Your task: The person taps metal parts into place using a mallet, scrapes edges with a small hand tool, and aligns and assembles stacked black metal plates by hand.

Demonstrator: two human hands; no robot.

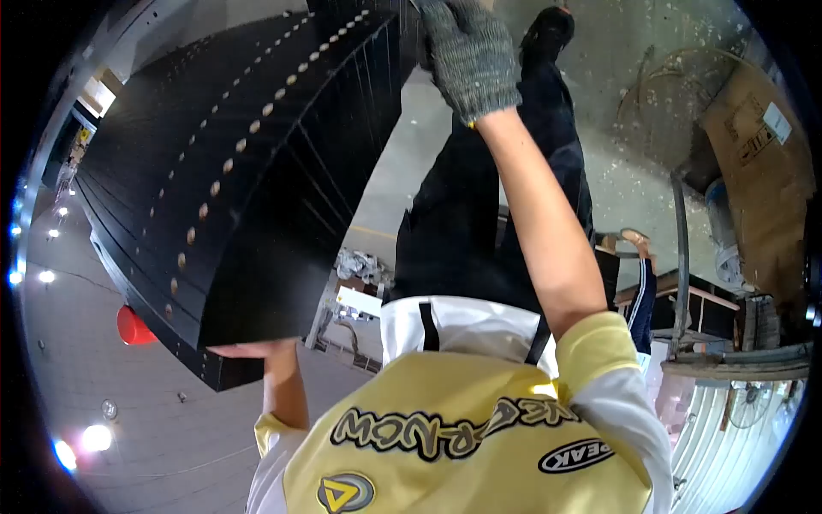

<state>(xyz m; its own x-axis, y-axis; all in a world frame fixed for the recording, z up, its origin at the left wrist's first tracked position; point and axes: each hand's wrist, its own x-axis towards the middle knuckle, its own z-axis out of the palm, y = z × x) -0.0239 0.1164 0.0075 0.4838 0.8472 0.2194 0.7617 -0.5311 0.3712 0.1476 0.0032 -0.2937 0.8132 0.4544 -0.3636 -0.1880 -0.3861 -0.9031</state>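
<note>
A large black panel fills the left side of the view, with rows of pale oval spots along its face. My left hand, on bare skin, grips its lower corner; the fingers are mostly hidden behind the edge. Close to the panel's upper end, my right hand wears a grey knitted glove. Its fingers are curled and partly cut off by the top of the frame, so whatever they hold is unclear.
My dark-trousered legs stand beside the panel. An opened cardboard box lies at right, with a hose on the floor. Another person's leg shows behind me. A red round object appears beyond the panel.
</note>
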